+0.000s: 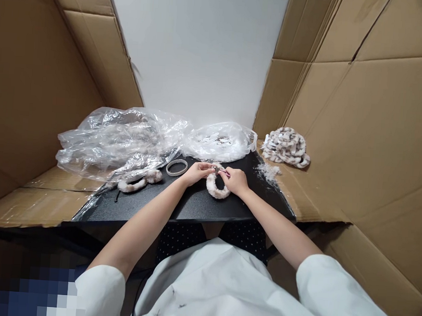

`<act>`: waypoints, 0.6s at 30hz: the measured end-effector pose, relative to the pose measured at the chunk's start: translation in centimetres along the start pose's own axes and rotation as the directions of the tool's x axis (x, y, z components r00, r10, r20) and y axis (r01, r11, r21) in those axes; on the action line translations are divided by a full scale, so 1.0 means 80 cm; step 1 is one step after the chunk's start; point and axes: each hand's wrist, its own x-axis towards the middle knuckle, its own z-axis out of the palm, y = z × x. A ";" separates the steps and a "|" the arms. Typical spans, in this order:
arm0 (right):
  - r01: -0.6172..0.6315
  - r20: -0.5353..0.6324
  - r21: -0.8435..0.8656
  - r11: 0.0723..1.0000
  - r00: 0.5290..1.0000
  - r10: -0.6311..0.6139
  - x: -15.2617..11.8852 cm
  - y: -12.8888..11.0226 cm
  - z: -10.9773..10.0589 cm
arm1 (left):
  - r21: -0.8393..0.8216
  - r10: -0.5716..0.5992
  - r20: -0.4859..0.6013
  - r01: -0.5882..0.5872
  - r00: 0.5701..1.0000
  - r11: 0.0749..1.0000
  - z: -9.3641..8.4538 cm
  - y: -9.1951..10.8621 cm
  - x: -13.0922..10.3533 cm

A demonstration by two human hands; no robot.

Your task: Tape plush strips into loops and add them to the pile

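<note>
At the near middle of the black table, a fluffy white and light-brown ring [218, 191] hangs from or rests under my two hands. My left hand [198, 172] is closed, its thumb and fingers pinching the ring's far edge. My right hand [236, 181] is closed around a small pinkish tool [226, 173], whose kind I cannot make out, its tip beside the left fingertips. Left of my left hand lies a thin grey band [176, 167]. Farther left lies another fluffy piece [133, 186] with a dark cord end beside it.
A large clear plastic bag [122, 137] of fluffy pieces covers the table's left back. Next to it stands a bag [217, 141] of small white pieces. At right are a pile of fluffy rings [286, 146] and loose fluff [268, 171]. Cardboard walls [373, 116] flank the black table [135, 208].
</note>
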 end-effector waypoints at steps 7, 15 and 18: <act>0.001 -0.023 0.099 0.995 1.000 0.001 0.002 0.001 0.001 | -0.072 0.044 0.041 -0.041 0.998 0.997 0.003 -0.005 0.004; -0.121 -0.009 0.176 0.977 0.992 0.125 0.002 0.002 -0.003 | -0.083 0.055 0.057 -0.051 0.997 0.995 0.003 -0.005 0.005; -0.210 -0.060 0.262 0.942 0.971 0.233 0.006 0.009 -0.005 | -0.097 0.048 0.057 -0.043 0.997 0.994 0.003 -0.004 0.003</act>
